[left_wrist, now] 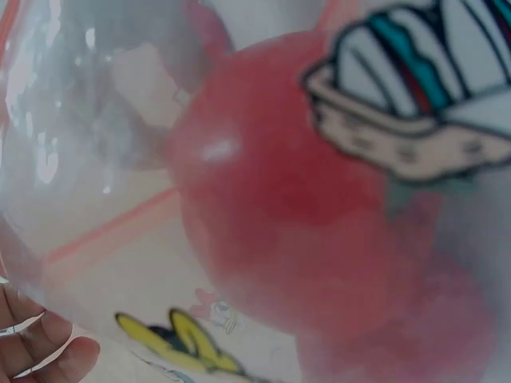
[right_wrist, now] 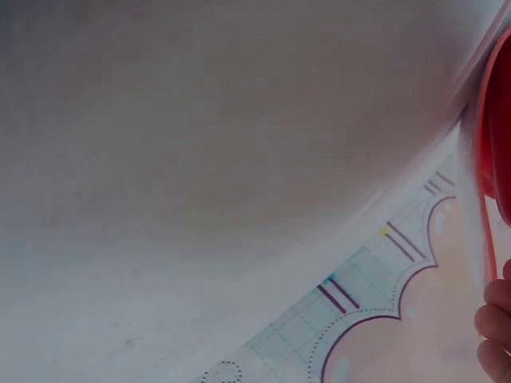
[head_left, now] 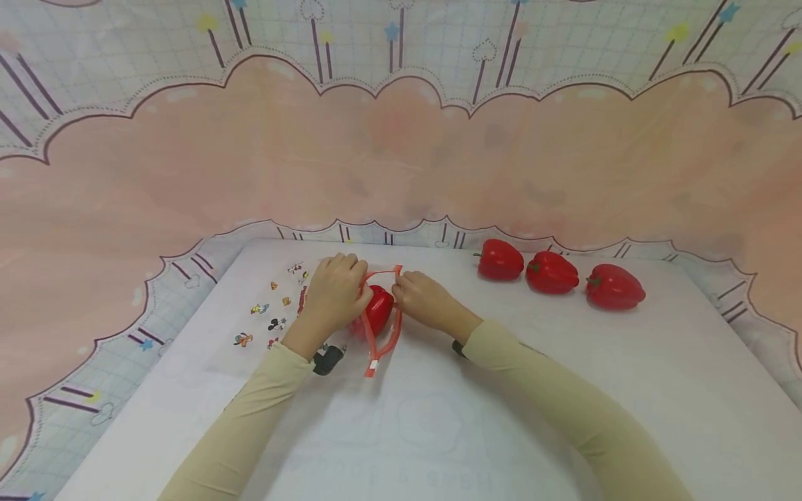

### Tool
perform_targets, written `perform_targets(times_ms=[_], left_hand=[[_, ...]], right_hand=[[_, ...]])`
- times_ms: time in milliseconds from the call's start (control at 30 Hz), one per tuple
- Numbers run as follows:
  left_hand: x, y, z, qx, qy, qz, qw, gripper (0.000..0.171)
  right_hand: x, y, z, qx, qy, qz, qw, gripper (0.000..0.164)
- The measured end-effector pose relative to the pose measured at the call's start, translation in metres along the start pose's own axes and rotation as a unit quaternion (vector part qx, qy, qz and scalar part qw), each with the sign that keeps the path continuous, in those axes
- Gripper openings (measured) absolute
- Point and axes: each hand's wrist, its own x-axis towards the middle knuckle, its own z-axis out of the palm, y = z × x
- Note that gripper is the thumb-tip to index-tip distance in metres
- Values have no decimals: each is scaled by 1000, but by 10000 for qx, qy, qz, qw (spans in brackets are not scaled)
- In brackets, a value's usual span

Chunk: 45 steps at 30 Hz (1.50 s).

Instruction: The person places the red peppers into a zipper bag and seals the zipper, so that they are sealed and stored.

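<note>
My left hand (head_left: 338, 289) grips one side of the orange-rimmed mouth (head_left: 391, 341) of a clear plastic bag (left_wrist: 80, 183) printed with small cartoon figures. Opposite it, my right hand (head_left: 429, 299) pinches the other side, so the mouth gapes between them. A glossy red bell pepper (head_left: 379, 309) shows within the mouth. Through the plastic, the left wrist view shows a red pepper (left_wrist: 263, 175) close up and another red shape below it, blurred. Fingertips of the right hand (right_wrist: 497, 319) appear at the right wrist view's edge, under the orange rim.
Three red bell peppers, a left one (head_left: 500, 261), a middle one (head_left: 551, 273) and a right one (head_left: 615, 287), lie in a row at the back right of the white table (head_left: 501, 431). A patterned curtain (head_left: 401, 153) hangs behind.
</note>
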Motion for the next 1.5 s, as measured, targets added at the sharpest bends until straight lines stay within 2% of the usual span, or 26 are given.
perform_targets(times_ms=[367, 500, 733, 967, 1500], left_hand=[[-3, -2, 5, 87, 47, 24, 9999, 12], [-3, -1, 5, 36, 53, 24, 10000, 11], [-4, -1, 4, -10, 57, 21, 10000, 12], [-5, -3, 6, 21, 52, 80, 10000, 18], [-4, -7, 3, -15, -179, 267, 9995, 20]], right_hand=[[-8, 4, 2, 532, -132, 310, 9980, 34], [-13, 7, -2, 705, -296, 447, 9961, 42], [-22, 14, -10, 555, -590, 609, 9948, 59], [-32, 20, -20, 393, -620, 773, 9943, 61], [-54, 40, -48, 922, -1016, 1398, 9806, 74]])
